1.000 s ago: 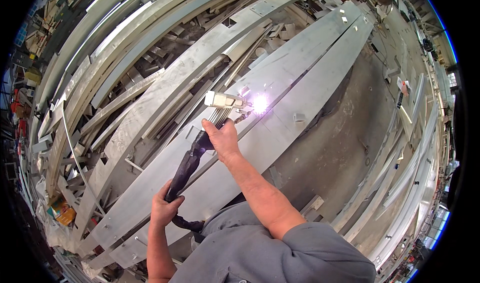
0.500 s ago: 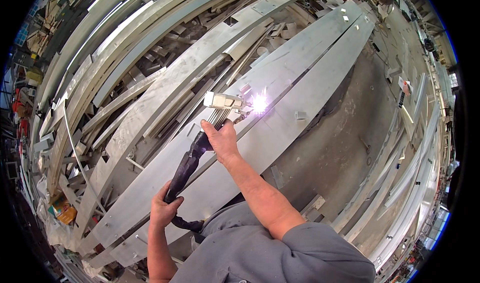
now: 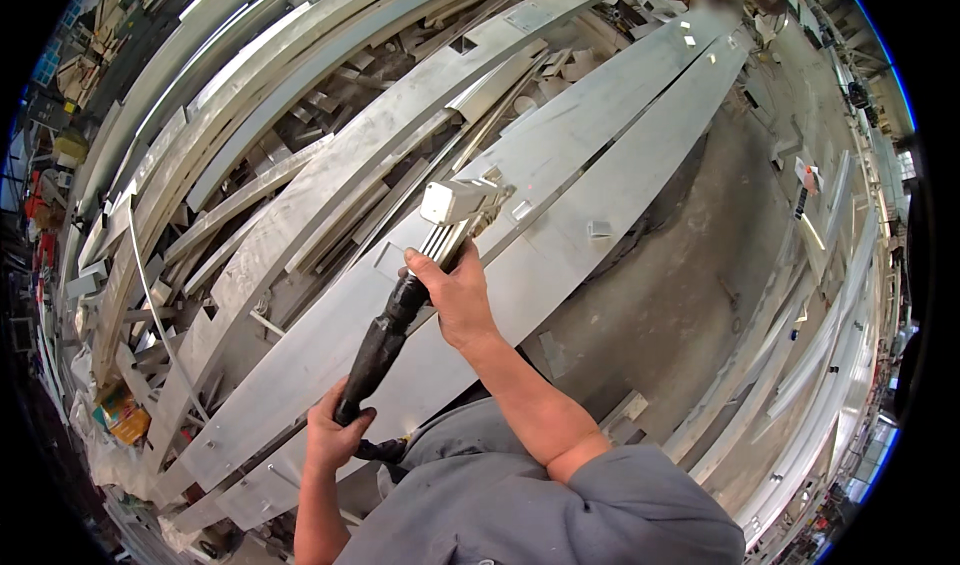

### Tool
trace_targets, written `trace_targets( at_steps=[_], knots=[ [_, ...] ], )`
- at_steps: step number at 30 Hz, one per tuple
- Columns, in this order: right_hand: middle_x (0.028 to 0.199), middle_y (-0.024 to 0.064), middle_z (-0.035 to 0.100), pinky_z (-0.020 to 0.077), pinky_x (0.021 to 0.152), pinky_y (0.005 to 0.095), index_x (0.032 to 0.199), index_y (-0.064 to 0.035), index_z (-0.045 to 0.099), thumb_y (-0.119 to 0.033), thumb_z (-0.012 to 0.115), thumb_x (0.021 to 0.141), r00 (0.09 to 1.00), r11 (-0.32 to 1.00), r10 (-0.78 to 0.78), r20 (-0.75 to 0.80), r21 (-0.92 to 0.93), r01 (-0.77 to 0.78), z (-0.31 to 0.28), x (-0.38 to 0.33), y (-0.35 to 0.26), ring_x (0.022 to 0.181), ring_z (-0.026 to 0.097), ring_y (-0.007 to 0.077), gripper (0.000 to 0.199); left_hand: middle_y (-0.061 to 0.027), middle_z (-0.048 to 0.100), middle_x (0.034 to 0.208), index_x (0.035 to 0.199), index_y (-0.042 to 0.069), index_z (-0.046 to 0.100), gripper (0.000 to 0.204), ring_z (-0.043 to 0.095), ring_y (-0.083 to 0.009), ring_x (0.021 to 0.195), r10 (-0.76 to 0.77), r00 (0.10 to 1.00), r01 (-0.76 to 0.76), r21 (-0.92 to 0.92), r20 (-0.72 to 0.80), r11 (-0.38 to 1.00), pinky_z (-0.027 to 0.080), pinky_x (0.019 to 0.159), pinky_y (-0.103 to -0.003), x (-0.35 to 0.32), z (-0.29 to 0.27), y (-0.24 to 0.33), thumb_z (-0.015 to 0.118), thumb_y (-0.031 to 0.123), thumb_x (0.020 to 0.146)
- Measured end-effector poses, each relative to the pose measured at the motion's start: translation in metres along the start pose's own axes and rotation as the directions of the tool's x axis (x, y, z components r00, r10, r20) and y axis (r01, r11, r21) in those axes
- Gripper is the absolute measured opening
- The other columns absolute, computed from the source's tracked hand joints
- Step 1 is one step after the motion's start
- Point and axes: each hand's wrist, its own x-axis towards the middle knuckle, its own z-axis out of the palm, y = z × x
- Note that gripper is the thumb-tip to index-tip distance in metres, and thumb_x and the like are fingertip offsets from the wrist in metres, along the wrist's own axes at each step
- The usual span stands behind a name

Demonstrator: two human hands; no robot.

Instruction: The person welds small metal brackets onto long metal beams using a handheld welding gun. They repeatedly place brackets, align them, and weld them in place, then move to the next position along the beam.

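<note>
Both my hands are on a welding gun with a pale boxy head point(image 3: 450, 203) and a black-wrapped hose point(image 3: 380, 345). My right hand point(image 3: 462, 300) is closed round the grip just below the head. Further down, my left hand point(image 3: 335, 427) wraps round the hose. No bright arc shows at the nozzle. The gun's tip sits over a long flat grey metal beam point(image 3: 570, 125), near the narrow dark gap beside a second parallel beam point(image 3: 610, 205). Small metal pieces lie on both, including a short block point(image 3: 598, 229) on the second beam.
Long curved-looking metal beams point(image 3: 330, 175) and scrap offcuts point(image 3: 345, 75) crowd the left. Concrete floor point(image 3: 680, 265) shows at right, with more metal profiles point(image 3: 800, 375) beyond. A blurred patch point(image 3: 715, 10) lies at the far end of the beams.
The bright welding flash and sparks at the gun's tip have gone out. The gun and both hands have shifted slightly to the right, and its head is turned a little.
</note>
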Motion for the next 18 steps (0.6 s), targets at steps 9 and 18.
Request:
trace_targets(
  at_steps=[9,18],
  knots=[
    [0.085,0.0039,0.058,0.0516,0.060,0.0275,0.112,-0.0016,0.045,-0.010,0.086,0.075,0.937,0.862,-0.340,-0.084,-0.426,0.275,-0.053,-0.026,-0.128,0.068,0.059,0.0127,0.056,-0.0181,0.065,0.088,0.124,-0.003,0.051,0.068,0.063,-0.0268,0.077,0.284,0.880,-0.311,0.009,0.381,0.951,0.052,0.072,-0.040,0.006,0.144,0.069,0.084,0.039,0.082],
    [0.095,0.0119,0.063,0.0537,0.075,0.0388,0.123,0.0005,0.047,-0.014,0.070,0.075,0.955,0.747,-0.273,0.116,-0.600,0.286,-0.145,0.029,-0.196,0.080,0.063,0.0227,0.055,-0.0116,0.067,0.095,0.126,-0.001,0.051,0.056,0.065,-0.0214,0.082,0.198,0.799,-0.047,-0.270,0.568,0.962,0.053,0.074,-0.036,0.048,0.263,0.120,0.082,0.024,0.086]
  ],
)
